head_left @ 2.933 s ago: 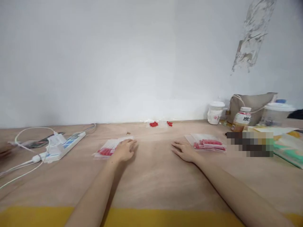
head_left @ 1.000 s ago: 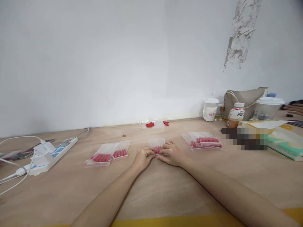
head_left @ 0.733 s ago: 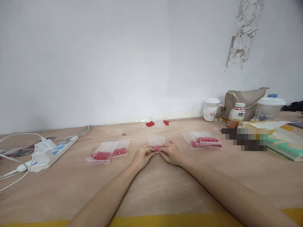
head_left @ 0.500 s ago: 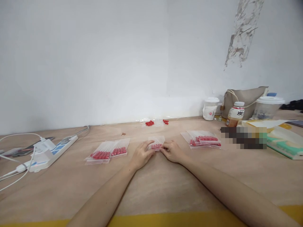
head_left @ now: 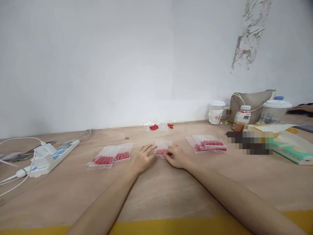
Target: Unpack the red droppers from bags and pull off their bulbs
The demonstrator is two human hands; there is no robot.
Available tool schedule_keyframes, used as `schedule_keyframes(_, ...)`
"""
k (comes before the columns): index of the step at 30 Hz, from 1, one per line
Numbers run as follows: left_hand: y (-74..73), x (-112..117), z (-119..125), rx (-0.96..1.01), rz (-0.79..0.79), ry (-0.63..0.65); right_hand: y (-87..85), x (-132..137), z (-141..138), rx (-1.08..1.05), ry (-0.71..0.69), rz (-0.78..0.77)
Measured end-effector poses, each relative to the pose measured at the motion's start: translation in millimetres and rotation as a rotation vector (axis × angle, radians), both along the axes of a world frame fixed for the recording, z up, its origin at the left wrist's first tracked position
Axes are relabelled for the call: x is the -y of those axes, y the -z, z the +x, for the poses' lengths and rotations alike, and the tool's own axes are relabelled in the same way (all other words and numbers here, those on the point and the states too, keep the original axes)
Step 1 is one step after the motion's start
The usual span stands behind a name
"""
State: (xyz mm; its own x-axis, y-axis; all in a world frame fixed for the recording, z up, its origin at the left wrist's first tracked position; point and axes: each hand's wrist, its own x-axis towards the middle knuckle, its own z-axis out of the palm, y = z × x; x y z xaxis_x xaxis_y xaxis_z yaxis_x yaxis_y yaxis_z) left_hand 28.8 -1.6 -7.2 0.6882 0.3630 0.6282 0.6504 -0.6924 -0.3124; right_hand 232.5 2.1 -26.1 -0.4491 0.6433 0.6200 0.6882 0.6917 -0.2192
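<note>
Bag of red pieces [head_left: 162, 147] lay flat between your hands, nearer your right hand [head_left: 178, 157], its curled fingers overlapping the right edge, pinch unclear; left hand [head_left: 143, 158] loosely spread, empty, just beside.

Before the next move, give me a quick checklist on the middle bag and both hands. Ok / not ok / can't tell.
1. Middle bag lying flat on the table: ok.
2. Red pieces lined up along its near end: ok for those visible; the right hand covers part of the bag.
3. Bag closure sealed: cannot tell, too small to see.
4. Left hand holding nothing: ok, fingers spread at the bag's left edge.
5. Right hand clear of the bag: not ok, curled fingers overlap its right side.
6. Bottle upright and away from both hands: ok.
</note>
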Motion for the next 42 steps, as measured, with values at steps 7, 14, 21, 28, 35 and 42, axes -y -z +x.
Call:
schedule_keyframes(7, 9.0, -3, 4, 0.043, 0.075, 0.113, 2.3, 0, -11, 0.025, -0.079, 0.062)
schedule_keyframes(14, 12.8, -7, 5, 0.105, 0.017, 0.164, 6.2, -1, -16, -0.005, -0.042, 0.034)
schedule_keyframes(21, 9.2, -4, 16, 0.118, -0.032, 0.216, 3.7, 4, -18, 0.015, 0.107, 0.064)
schedule_keyframes(28, 7.9, -5, 19, 0.125, -0.068, 0.211, 4.9, 6, -25, 0.062, 0.201, 0.066)
schedule_keyframes(35, 9.9, -4, 17, 0.065, -0.033, 0.197, 1.9, 0, -17, 0.057, 0.151, 0.021)
schedule_keyframes(42, 8.1, -3, 13, 0.058, -0.064, 0.162, -1.3, -1, 5, 0.075, 0.084, 0.023)
